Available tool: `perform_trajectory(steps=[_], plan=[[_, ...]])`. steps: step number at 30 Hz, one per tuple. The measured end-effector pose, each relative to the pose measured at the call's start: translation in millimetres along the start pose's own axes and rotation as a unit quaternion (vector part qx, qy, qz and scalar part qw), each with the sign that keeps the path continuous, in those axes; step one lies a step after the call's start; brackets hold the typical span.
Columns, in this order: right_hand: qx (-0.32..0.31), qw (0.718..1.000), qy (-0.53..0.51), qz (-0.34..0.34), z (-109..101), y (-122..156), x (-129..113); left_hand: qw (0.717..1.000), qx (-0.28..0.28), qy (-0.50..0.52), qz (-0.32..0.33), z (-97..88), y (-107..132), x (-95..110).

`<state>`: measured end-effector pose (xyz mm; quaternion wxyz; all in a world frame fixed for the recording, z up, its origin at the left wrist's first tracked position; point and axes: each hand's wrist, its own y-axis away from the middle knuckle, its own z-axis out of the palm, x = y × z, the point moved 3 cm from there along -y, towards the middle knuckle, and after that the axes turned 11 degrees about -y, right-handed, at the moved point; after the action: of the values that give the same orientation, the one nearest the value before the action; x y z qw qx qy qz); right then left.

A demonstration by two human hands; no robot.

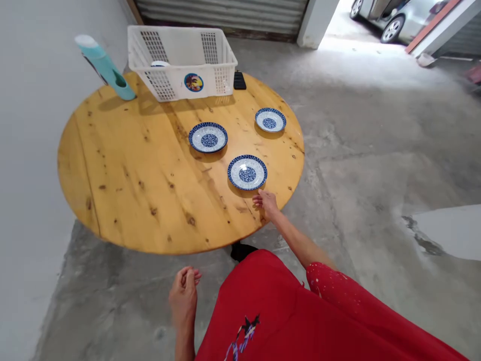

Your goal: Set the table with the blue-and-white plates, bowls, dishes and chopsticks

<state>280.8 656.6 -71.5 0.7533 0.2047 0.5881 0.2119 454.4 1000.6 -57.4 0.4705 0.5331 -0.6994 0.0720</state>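
Observation:
Three blue-and-white patterned plates lie face up on the round wooden table: the near plate [247,173], the middle plate [208,138] and the far right plate [270,120]. My right hand [266,201] is just below the near plate's rim, over the table edge, its fingers stretched out and holding nothing. Whether a fingertip touches the rim I cannot tell. Off the table's front edge, my left hand [184,291] hangs in the air with its fingers loosely curled in and nothing visible in them.
On the wooden table [124,200], a white plastic basket [188,80] stands at the back with a dish [160,63] partly visible inside. Left of it is a light-blue bottle-like object [107,67]; a black phone [239,80] lies at its right. A wall borders the left side.

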Motion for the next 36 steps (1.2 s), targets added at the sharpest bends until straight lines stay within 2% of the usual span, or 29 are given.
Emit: perform_trajectory(steps=[3, 6, 11, 14, 20, 24, 27, 30, 36], plan=[[0.015, 1.0, -0.015, -0.018, 14, -18, -2, 1.0, 0.003, -0.015, -0.005, -9.7, -26, 7], [0.04, 0.999, -0.004, -0.032, 20, -30, -2, 1.0, -0.004, -0.024, 0.0, -10.5, -51, 24], [0.058, 0.998, 0.004, -0.038, 22, -38, 0, 0.999, -0.027, -0.03, 0.021, 4.1, -77, 62], [0.068, 0.997, 0.005, -0.045, 22, -40, 1, 0.998, -0.047, -0.031, 0.026, 13.3, -85, 78], [0.084, 0.995, 0.011, -0.051, 21, -41, 3, 0.996, -0.078, -0.029, 0.028, 19.9, -103, 93], [0.098, 0.992, 0.017, -0.078, 18, -41, 6, 0.992, -0.117, -0.036, 0.042, 22.9, -120, 105], [0.097, 0.991, 0.032, -0.088, 17, -41, 8, 0.987, -0.144, -0.037, 0.064, 23.4, -139, 115], [0.121, 0.987, 0.057, -0.089, 18, -39, 6, 0.98, -0.168, -0.038, 0.099, 20.0, -161, 126], [0.162, 0.98, 0.081, -0.084, 29, -33, -2, 0.971, -0.182, -0.077, 0.137, 5.8, -208, 139]])
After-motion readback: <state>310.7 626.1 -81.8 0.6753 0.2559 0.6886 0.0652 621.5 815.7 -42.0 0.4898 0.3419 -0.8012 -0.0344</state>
